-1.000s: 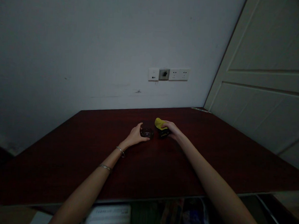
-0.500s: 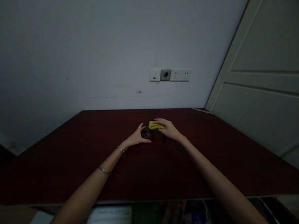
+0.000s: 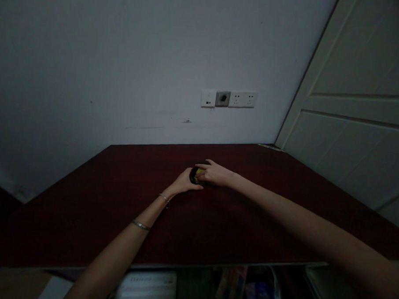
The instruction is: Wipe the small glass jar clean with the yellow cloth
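Note:
A small dark, glassy round bowl (image 3: 193, 176) stands on the dark red tabletop. My left hand (image 3: 183, 181) curls around its left side, thumb along the near edge, and holds it. In my right hand (image 3: 216, 173) is a yellow sponge (image 3: 200, 171), pressed down inside the bowl. The fingers cover most of the sponge and the bowl's right side, so only a patch of yellow shows.
Behind the table (image 3: 133, 230) rises a pale wall with a row of sockets (image 3: 228, 99). A white panelled door (image 3: 356, 108) borders the right. Below the front edge, an open space holds a white box-like thing (image 3: 149, 288) and colourful packets (image 3: 232, 285).
My right hand has brought the sponge from above the bowl's right rim down and left into the bowl. My left hand has closed in slightly around the bowl.

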`<state>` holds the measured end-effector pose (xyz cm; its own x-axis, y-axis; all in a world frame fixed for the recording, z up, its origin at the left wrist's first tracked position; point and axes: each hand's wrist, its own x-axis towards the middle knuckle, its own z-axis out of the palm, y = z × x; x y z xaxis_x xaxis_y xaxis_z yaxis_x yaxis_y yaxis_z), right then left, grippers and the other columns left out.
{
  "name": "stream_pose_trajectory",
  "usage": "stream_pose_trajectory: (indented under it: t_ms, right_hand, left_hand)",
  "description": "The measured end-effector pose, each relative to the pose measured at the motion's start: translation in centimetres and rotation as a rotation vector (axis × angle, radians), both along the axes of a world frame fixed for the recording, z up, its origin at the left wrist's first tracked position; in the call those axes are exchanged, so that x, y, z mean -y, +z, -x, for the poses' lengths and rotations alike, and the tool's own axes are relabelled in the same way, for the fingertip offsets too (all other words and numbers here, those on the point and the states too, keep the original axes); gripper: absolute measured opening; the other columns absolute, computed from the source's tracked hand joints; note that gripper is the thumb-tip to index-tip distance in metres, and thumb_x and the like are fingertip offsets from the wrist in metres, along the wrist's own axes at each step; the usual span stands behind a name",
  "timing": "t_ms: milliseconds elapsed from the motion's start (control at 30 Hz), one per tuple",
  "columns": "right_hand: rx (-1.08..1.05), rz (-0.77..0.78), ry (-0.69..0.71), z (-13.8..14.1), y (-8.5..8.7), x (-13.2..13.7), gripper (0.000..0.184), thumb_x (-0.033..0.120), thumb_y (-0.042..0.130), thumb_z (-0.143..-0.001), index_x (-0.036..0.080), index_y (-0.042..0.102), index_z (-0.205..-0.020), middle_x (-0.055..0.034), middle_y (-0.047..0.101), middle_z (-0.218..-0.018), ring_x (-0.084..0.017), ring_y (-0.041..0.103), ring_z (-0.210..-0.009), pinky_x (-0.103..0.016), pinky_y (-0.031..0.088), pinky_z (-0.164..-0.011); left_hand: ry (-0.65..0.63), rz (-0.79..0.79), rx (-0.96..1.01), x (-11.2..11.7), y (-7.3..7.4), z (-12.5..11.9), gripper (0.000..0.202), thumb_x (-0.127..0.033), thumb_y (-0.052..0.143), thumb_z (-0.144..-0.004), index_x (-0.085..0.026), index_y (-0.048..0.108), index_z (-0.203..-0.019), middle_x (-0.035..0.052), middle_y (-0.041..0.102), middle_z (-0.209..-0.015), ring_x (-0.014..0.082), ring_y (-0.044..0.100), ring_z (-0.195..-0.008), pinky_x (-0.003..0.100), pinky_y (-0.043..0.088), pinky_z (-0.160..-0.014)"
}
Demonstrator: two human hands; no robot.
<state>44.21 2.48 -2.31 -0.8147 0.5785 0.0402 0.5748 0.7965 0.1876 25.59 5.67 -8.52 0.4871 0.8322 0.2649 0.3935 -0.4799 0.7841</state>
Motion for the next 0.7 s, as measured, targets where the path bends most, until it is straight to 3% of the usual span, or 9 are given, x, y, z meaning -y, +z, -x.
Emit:
stream_pose_trajectory:
  t_ms: [100,233,433,533,700]
  right_hand:
    - [0.092,0.012,-0.088,0.8,0.7,0.1,0.025,0.01,0.054,-0.083,0.02,0.067,-0.102,-0.012,0.068,-0.111,-0.031,0.051,-0.12,-0.045,0.041,-0.09]
    - [0.169,0.073,-0.208,2.3,1.7,0.2,0.023,0.016,0.059,-0.078,0.02,0.069,-0.098,-0.0122,0.071,-0.099,-0.027,0.065,-0.094,-0.035,0.048,-0.076]
    - [0.201,0.197,-0.395,3.8,2.8,0.0,0.026,0.032,0.064,-0.08,0.013,0.066,-0.098,-0.0125,0.067,-0.101,-0.026,0.065,-0.091,-0.038,0.051,-0.075]
    - [0.195,0.284,-0.47,4.0,3.1,-0.5,0.029,0.033,0.057,-0.088,0.014,0.058,-0.11,-0.0086,0.061,-0.111,-0.02,0.061,-0.096,-0.039,0.052,-0.081]
    - [0.144,0.446,-0.56,4.4,3.5,-1.6,0.033,0.032,0.056,-0.089,0.014,0.055,-0.116,-0.0094,0.058,-0.116,-0.02,0.06,-0.097,-0.039,0.052,-0.08]
  left_hand:
    - [0.021,-0.018,-0.019,-0.1,-0.3,0.0,0.072,-0.036,0.084,-0.048,-0.011,0.052,-0.108,0.0127,0.061,-0.107,0.0304,0.059,-0.099,0.041,0.046,-0.085]
    - [0.037,-0.041,-0.037,-0.3,-0.8,0.1,0.069,-0.04,0.084,-0.049,-0.013,0.052,-0.104,0.0098,0.062,-0.1,0.028,0.06,-0.093,0.037,0.047,-0.079]
    - [0.057,-0.077,-0.051,-0.6,-1.3,0.0,0.07,-0.049,0.083,-0.048,-0.014,0.052,-0.101,0.0073,0.062,-0.093,0.0252,0.06,-0.085,0.033,0.046,-0.069]
    - [0.07,-0.106,-0.059,-0.7,-1.4,0.0,0.07,-0.05,0.083,-0.048,-0.015,0.052,-0.101,0.007,0.062,-0.094,0.025,0.059,-0.086,0.033,0.046,-0.07]
    - [0.09,-0.135,-0.073,-0.7,-1.4,0.0,0.071,-0.051,0.081,-0.049,-0.016,0.053,-0.103,0.0075,0.061,-0.097,0.0255,0.059,-0.087,0.033,0.046,-0.07]
